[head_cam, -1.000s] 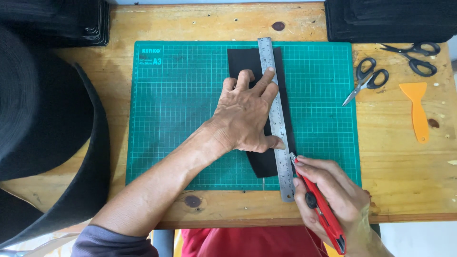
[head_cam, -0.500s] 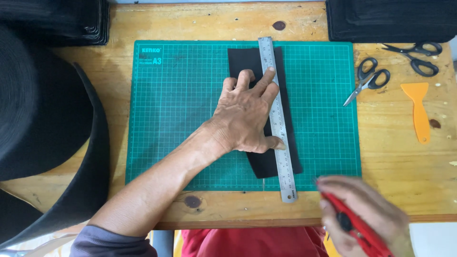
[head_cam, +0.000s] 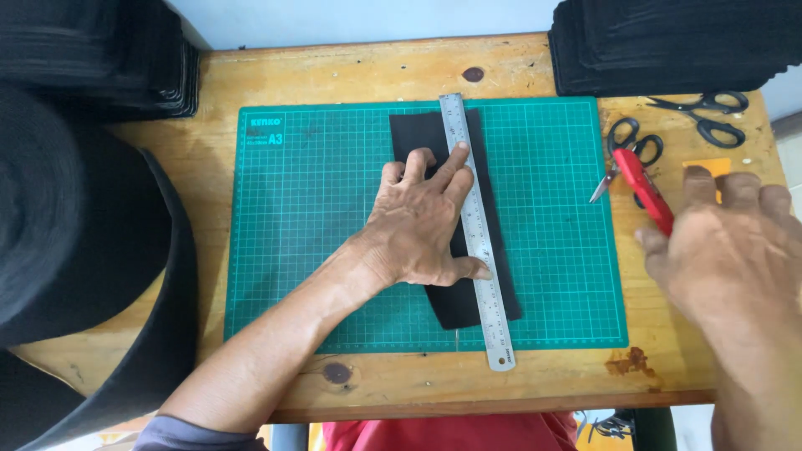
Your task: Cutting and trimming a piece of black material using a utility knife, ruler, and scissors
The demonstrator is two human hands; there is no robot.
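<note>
The left hand (head_cam: 422, 221) is lying flat, pinning a stiff steel ruler (head_cam: 478, 234) over a thin, limp black felt strip (head_cam: 501, 250) beneath its fingers. The right hand (head_cam: 723, 250) is gripping a red utility knife (head_cam: 643, 179).

ruler (head_cam: 478, 234) on fabric strip (head_cam: 447, 142), on cutting mat (head_cam: 309, 225), scissors (head_cam: 622, 154) right

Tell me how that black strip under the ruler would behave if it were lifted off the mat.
The black strip looks thin and lies dead flat on the green mat, so it would probably droop. It is likely light for its size. The left hand presses the steel ruler on it, which hints it could slide.
</note>
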